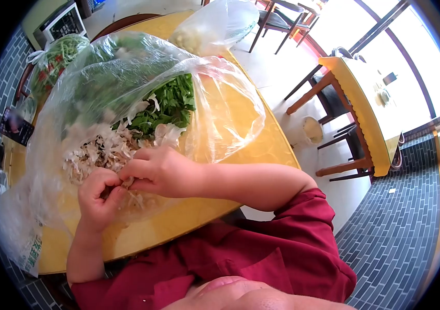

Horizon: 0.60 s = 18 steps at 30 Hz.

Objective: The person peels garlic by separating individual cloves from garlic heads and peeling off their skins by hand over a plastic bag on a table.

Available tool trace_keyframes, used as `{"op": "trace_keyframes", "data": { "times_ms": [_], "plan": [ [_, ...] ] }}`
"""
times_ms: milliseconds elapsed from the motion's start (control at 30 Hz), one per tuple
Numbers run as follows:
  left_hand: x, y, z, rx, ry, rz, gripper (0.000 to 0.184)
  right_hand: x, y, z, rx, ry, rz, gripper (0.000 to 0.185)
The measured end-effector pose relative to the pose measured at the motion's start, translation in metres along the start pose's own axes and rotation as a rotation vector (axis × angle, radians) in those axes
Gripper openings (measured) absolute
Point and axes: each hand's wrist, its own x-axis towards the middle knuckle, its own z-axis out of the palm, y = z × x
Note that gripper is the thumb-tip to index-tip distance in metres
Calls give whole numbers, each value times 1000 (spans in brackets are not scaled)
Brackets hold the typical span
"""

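Observation:
My left hand [98, 199] and my right hand [162, 172] meet over the near part of the table, fingertips pinched together. Between them is something small and pale, mostly covered by the fingers; its kind cannot be made out. Just beyond the hands lies a heap of papery white and brownish skins, like garlic skins [103, 147], on clear plastic. Leafy green herbs [171, 103] rest behind the heap, partly under a large transparent plastic bag [127, 57]. A few loose skins lie beneath my fingers.
The yellow-covered table [266, 150] holds another clear bag with pale round pieces [191, 41] at the back. At left are a bag of green and red vegetables [57, 62] and a dark card [16, 126]. A bin [312, 130], chairs and a second table [357, 103] stand right.

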Motion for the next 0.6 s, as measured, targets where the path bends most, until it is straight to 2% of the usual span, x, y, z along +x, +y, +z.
{"op": "trace_keyframes", "data": {
  "times_ms": [67, 267, 367, 433, 533, 600],
  "plan": [
    [0, 1, 2, -60, 18, -80, 14, 0, 0, -1, -54, -6, -39, 22],
    [-1, -2, -1, -162, -24, -153, 13, -2, -3, 0, -102, -29, -45, 25],
    [-2, -4, -3, -93, -25, -97, 10, -3, -3, 1, -108, 5, -78, 27],
    [2, 9, -1, -38, -113, -77, 10, -12, -6, -8, -176, -41, -96, 28],
    [-6, 18, 1, -41, -81, -24, 11, -6, -7, -6, -155, -104, -198, 26],
    [-2, 19, 7, -83, -165, 24, 12, -16, -9, -15, -205, -184, -222, 23]
  ]
}}
